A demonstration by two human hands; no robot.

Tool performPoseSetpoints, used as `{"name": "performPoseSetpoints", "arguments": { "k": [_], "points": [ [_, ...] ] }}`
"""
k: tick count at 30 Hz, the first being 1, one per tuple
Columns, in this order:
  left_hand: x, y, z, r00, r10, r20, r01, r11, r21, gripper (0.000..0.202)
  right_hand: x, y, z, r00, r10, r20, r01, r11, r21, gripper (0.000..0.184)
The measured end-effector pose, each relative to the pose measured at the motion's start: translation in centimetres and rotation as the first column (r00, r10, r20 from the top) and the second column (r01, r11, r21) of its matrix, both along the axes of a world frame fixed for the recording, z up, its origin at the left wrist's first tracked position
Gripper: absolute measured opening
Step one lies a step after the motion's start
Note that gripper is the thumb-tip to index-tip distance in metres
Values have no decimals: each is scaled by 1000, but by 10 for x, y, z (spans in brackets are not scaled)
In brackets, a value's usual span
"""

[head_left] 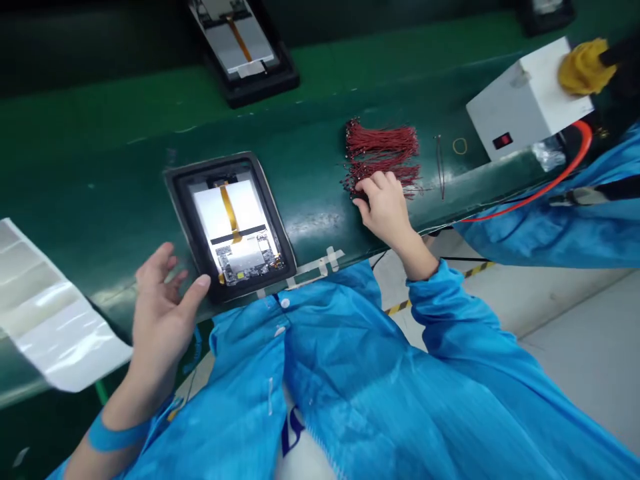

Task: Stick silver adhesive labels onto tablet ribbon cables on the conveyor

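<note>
My right hand [384, 205] is at the near left end of a pile of thin red wires [383, 143], its fingertips pinched down among them. Whether a single wire sits between the fingers is hidden. To the left, my left hand [163, 300] hovers with fingers and thumb apart, holding nothing. Its thumb is close to the lower left corner of a black frame [276, 220] on the bench. Inside that frame lies an opened tablet-like device [245, 207] with a white panel, an orange ribbon cable [230, 210] and a circuit board [250, 260] along its near side.
Another framed device [245, 40] lies at the back. On the right stand a white box [530, 100] with a red switch, a red tube [565, 163], a loose wire [440, 167] and a rubber band [459, 146]. A glossy sheet [60, 320] overhangs the bench at left. A co-worker's blue sleeve [550, 230] is at right.
</note>
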State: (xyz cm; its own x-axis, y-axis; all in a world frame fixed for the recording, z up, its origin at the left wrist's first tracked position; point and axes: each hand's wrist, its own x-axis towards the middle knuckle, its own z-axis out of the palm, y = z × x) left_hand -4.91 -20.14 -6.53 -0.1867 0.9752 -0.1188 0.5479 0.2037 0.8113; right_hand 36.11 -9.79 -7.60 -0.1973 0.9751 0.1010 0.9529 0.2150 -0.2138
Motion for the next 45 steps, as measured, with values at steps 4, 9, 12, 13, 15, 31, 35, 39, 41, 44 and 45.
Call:
{"name": "performPoseSetpoints", "arguments": {
  "k": [4, 9, 12, 13, 15, 31, 35, 39, 41, 44, 45],
  "points": [
    [15, -3, 15, 996, -75, 57, 73, 997, 28, 53, 0, 10, -6, 988, 133, 73, -132, 991, -25, 23],
    [20, 14, 14, 909, -193, -369, 224, 974, 42, 61, 6, 20, -11, 973, 210, -94, -204, 977, 67, 17],
    [14, 50, 11, 874, -188, -448, 245, 967, 72, 69, 2, 21, -15, 950, 145, -277, -113, 986, 126, 10],
    [15, 69, 12, 857, -197, -476, 279, 954, 106, 65, 0, 21, -16, 941, 123, -317, -86, 988, 128, 8],
    [18, 115, 15, 810, -243, -533, 366, 921, 137, 64, -6, 20, -16, 929, 89, -360, -44, 990, 131, 8],
    [-6, 159, 34, 721, -185, -667, 69, 978, -196, 72, -52, -23, 24, 713, 35, -700, -148, 984, -101, 4],
    [12, 70, 25, 748, -158, -645, -19, 966, -259, 88, -69, -44, 25, 730, 118, -674, -386, 885, -263, 10],
    [37, -8, 25, 777, -300, -554, 124, 935, -333, 89, -80, -45, 21, 684, 32, -728, -206, 967, -152, 8],
    [38, -16, 28, 753, -321, -575, 170, 938, -301, 72, -84, -42, 20, 599, -13, -801, -199, 966, -165, 10],
    [22, 6, 21, 763, -242, -599, 168, 970, -178, 54, -89, -42, 22, 480, -35, -876, -265, 947, -183, 16],
    [16, 14, 17, 782, -227, -581, 160, 973, -164, 50, -91, -44, 23, 454, -32, -890, -279, 944, -176, 19]
  ]
}}
